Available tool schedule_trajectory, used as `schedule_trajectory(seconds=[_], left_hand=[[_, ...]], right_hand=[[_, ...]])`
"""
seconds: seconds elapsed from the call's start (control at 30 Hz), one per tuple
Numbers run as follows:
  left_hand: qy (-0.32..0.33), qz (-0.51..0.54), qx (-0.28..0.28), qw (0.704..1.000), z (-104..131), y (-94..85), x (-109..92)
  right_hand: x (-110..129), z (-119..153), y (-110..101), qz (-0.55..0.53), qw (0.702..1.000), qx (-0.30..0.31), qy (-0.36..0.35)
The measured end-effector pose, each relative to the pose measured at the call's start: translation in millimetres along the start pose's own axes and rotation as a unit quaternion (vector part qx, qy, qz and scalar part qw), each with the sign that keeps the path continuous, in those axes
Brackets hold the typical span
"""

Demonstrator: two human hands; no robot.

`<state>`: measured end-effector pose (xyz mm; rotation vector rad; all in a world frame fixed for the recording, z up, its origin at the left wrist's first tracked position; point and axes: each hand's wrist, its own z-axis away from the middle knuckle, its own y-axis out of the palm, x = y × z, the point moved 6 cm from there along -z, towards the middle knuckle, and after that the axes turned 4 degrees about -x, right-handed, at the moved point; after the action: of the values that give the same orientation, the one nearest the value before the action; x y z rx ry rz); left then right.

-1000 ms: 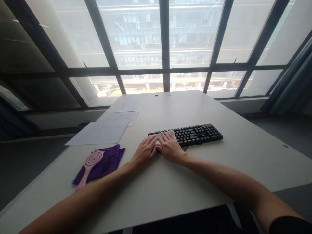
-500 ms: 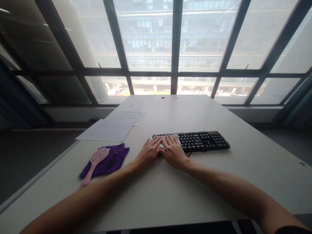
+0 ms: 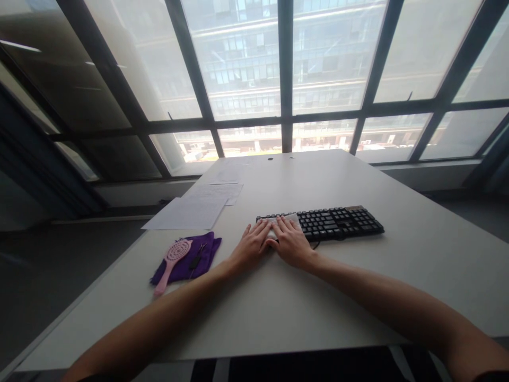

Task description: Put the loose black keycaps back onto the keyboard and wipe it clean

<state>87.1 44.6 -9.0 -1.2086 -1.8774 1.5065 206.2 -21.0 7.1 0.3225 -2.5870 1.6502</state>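
Note:
A black keyboard (image 3: 338, 223) lies on the white table (image 3: 302, 313). Over its left part is a white cloth or wipe (image 3: 296, 218), partly hidden by both hands. My left hand (image 3: 254, 242) lies flat on the cloth's left side with its fingers stretched out. Beside it, my right hand (image 3: 292, 243) rests flat on the cloth, fingers spread, and the two thumbs meet or nearly meet. A short piece of cable shows at the keyboard's front edge, just right of my right hand.
Left of my left hand, a pink hairbrush (image 3: 175, 254) and a small dark object (image 3: 195, 261) lie on a folded purple cloth (image 3: 209, 254). Behind them are paper sheets (image 3: 186, 212). Large windows stand beyond the table's far edge.
The camera view has tilted and shifted slightly, so the table's objects appear a little further right. Both hands remain flat on the white cloth over the keyboard.

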Motion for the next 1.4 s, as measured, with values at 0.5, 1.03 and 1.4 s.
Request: schedule_trajectory(seconds=[0.5,1.03,1.4], left_hand=[[0.014,0.010,-0.017,1.000,-2.6,-1.9,0.7],[0.059,0.054,-0.042,0.996,-3.4,-4.4,-10.1],[0.042,0.039,-0.047,0.997,3.0,-25.3,-12.6]], right_hand=[[1.5,-0.8,-4.8,0.008,1.000,0.008,0.005],[-4.0,-0.7,-3.9,0.020,0.998,-0.007,0.054],[-2.6,3.0,-6.3,0.013,1.000,-0.001,0.026]])
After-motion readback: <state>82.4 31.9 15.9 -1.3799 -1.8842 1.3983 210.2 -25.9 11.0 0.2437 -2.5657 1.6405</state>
